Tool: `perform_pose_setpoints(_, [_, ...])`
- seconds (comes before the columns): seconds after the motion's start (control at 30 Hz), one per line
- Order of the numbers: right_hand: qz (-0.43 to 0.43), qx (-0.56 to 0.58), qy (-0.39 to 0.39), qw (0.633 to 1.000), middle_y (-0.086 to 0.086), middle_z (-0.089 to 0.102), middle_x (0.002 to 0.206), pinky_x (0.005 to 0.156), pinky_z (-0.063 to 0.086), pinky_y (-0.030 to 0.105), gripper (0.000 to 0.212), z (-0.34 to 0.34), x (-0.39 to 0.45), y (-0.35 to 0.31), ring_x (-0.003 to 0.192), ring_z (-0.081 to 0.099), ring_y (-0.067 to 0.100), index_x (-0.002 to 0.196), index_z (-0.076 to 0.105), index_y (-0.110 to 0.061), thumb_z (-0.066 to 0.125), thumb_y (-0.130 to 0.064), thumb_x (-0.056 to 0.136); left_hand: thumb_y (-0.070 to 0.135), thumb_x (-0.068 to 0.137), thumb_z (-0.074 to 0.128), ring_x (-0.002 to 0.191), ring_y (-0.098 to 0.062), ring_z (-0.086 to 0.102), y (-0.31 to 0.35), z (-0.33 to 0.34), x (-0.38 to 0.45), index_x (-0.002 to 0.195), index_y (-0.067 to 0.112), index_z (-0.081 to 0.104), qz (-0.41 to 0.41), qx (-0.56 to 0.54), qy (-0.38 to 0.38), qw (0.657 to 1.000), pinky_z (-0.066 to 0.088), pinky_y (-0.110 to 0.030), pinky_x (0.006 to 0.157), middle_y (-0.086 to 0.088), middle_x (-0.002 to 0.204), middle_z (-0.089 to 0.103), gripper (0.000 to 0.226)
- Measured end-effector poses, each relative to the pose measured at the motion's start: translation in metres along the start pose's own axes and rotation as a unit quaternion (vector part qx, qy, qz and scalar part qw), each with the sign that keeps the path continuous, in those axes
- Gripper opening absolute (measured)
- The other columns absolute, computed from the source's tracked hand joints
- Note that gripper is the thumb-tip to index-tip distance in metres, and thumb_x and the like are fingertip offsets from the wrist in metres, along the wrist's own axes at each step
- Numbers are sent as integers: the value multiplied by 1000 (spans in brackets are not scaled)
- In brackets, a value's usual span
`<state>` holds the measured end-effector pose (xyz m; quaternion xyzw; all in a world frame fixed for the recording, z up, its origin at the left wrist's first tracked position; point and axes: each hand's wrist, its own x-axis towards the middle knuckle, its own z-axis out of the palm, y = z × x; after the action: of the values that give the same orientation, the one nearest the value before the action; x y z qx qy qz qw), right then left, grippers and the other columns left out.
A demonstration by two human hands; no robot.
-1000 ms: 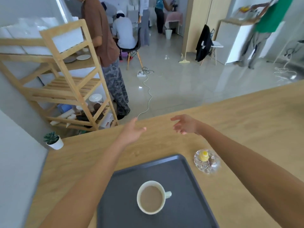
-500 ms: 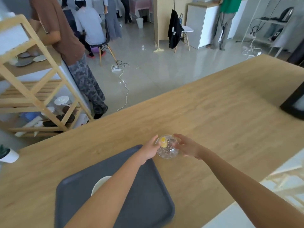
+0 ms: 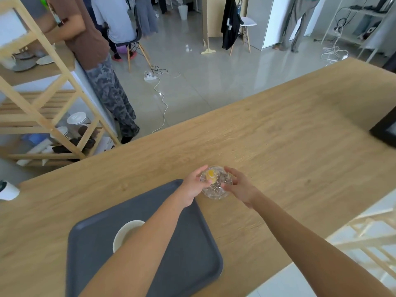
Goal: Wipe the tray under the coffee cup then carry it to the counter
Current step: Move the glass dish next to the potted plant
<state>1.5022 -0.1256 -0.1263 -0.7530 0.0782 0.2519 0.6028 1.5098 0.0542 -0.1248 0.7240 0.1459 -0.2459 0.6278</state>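
Note:
A dark grey tray [image 3: 192, 260] lies on the wooden table [image 3: 289, 146] in front of me. On it stands a white coffee cup [image 3: 125, 231], mostly hidden under my left forearm. Just beyond the tray's far right corner sits a small cut-glass dish [image 3: 216, 190] with a yellow piece in it. My left hand [image 3: 192, 187] grips the dish's left rim and my right hand [image 3: 240, 187] grips its right rim. No cloth is in view.
A black object [image 3: 385, 129] sits at the table's right edge. A small white plant pot [image 3: 8, 190] stands at the far left. Beyond the table are a wooden shelf rack [image 3: 49, 103], a standing person [image 3: 94, 61] and a cable [image 3: 162, 99] on the floor.
Both hands came back from the table's far side and closed on the glass dish. My view swung right, so the tray now sits lower left.

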Motion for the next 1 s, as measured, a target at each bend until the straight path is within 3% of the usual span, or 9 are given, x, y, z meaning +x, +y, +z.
perform_pose_setpoints(0.1, [14, 38, -8, 999, 18, 57, 131, 89, 49, 30, 70, 1, -2, -2, 117, 59, 28, 145, 33, -19, 63, 1, 85, 10, 84, 69, 132, -25, 42, 4, -2, -2, 134, 41, 47, -9, -28, -10, 1000, 42, -49, 97, -7, 148, 37, 63])
perform_pose_setpoints(0.23, [15, 45, 0, 999, 19, 59, 126, 103, 45, 44, 70, 6, 0, -13, 115, 60, 30, 144, 36, -21, 65, 0, 84, 3, 83, 68, 128, -24, 44, 18, -13, -9, 137, 34, 46, -8, -46, -22, 999, 46, -55, 97, -9, 155, 25, 67])
perform_pose_setpoints(0.3, [5, 41, -2, 999, 20, 59, 126, 104, 44, 44, 69, 9, 1, -27, 117, 58, 31, 143, 38, -24, 66, -2, 84, 2, 82, 68, 130, -25, 42, 26, -22, -14, 137, 33, 46, 3, -55, -24, 998, 48, -55, 96, -6, 155, 25, 67])
perform_pose_setpoints(0.37, [-12, 29, -8, 999, 17, 58, 127, 97, 46, 38, 66, 16, 3, -44, 119, 56, 29, 141, 40, -27, 67, -6, 84, 4, 81, 69, 134, -26, 39, 35, -35, -20, 136, 34, 47, 17, -70, -23, 997, 49, -55, 94, -4, 154, 28, 66])
perform_pose_setpoints(0.5, [-53, 9, -25, 998, 2, 57, 100, 71, 46, 23, 63, 45, 7, -84, 98, 55, 17, 141, 40, -22, 65, -6, 86, 6, 84, 68, 124, -20, 49, 45, -75, -39, 137, 35, 46, 57, -96, 5, 994, 50, -51, 93, -6, 150, 35, 64])
perform_pose_setpoints(0.6, [-81, -11, -57, 995, -1, 60, 94, 64, 45, 20, 63, 84, 11, -113, 84, 58, 12, 142, 38, -20, 63, -3, 87, 7, 84, 67, 119, -19, 52, 44, -117, -58, 136, 37, 46, 74, -111, 37, 990, 52, -48, 89, -11, 147, 40, 64])
perform_pose_setpoints(0.8, [-97, -67, -154, 981, 16, 55, 129, 67, 47, 24, 66, 199, 29, -156, 126, 48, 31, 142, 40, -21, 67, -4, 84, 15, 84, 69, 111, -18, 54, 15, -218, -114, 135, 38, 46, 71, -165, 127, 975, 55, -43, 84, -9, 142, 42, 61])
perform_pose_setpoints(0.9, [-104, -99, -204, 968, 10, 57, 121, 69, 49, 25, 62, 269, 37, -167, 128, 46, 32, 139, 44, -23, 67, -6, 84, 15, 85, 68, 112, -19, 54, -15, -269, -145, 135, 39, 45, 64, -201, 185, 960, 53, -46, 90, -7, 137, 48, 60])
perform_pose_setpoints(1.0, [-100, -134, -255, 952, 10, 56, 129, 89, 53, 41, 65, 340, 44, -168, 130, 45, 32, 138, 45, -26, 71, -11, 80, 11, 87, 64, 106, -19, 61, -49, -315, -170, 137, 33, 43, 62, -240, 225, 942, 57, -44, 83, -4, 123, 59, 59])
